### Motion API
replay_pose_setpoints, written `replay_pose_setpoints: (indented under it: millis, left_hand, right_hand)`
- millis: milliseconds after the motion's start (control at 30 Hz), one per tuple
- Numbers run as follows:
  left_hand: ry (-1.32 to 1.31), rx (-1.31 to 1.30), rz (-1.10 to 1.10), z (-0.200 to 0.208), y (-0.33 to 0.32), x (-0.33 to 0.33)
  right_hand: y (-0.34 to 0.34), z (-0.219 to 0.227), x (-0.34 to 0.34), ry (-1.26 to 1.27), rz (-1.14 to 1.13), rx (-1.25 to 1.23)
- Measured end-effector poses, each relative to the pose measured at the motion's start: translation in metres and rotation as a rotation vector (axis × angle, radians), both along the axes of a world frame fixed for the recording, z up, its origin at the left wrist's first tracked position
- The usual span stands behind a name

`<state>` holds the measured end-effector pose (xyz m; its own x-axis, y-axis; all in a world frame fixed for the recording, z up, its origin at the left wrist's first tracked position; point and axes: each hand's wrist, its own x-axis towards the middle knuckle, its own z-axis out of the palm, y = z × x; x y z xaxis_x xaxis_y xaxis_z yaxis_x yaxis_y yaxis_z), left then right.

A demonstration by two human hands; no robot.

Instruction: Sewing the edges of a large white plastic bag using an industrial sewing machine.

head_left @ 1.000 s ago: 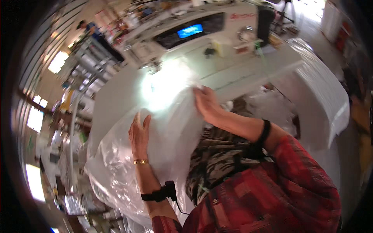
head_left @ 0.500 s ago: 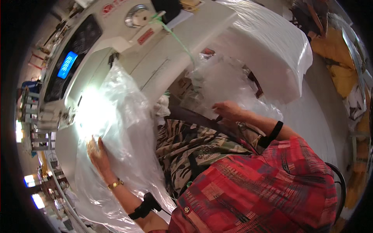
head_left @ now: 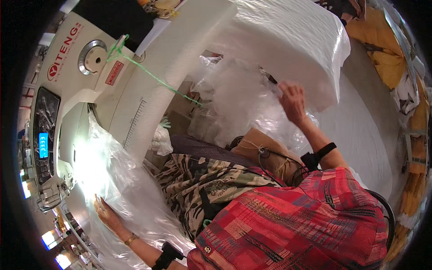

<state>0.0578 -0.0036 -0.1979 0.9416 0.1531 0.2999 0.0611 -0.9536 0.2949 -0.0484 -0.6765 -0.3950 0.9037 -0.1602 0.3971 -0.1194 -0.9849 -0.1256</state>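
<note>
My left hand (head_left: 109, 215) lies with fingers stretched out on a clear plastic sheet (head_left: 148, 211), just on the near side of a sewing machine's bright lamp glare. The sheet spreads over the machine bed and hangs down toward my lap; its part under the lamp is washed out. My right hand (head_left: 293, 102) is raised, its fingers loosely bent and apart, with nothing seen in them. Beside and below it is a heap of clear plastic (head_left: 238, 94). Whether the fingertips touch that plastic I cannot tell.
The white sewing machine (head_left: 148, 85) fills the left, with a lit blue display (head_left: 43, 145) and a handwheel (head_left: 93, 57). A green string (head_left: 162, 83) hangs from it. A plastic-covered white surface (head_left: 288, 40) lies far right of it. Another person's arm (head_left: 353, 11) shows at top right.
My right hand has lifted away from near my lap, forward and right, over by the plastic heap. My left hand stays on the sheet. The whole view has shifted.
</note>
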Motion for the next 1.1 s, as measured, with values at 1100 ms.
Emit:
replay_pose_setpoints:
  millis: [1100]
  left_hand:
    - [-0.011, 0.077, -0.023, -0.007, 0.012, 0.004]
  right_hand:
    - [-0.049, -0.131, -0.034, -0.384, -1.245, 1.973]
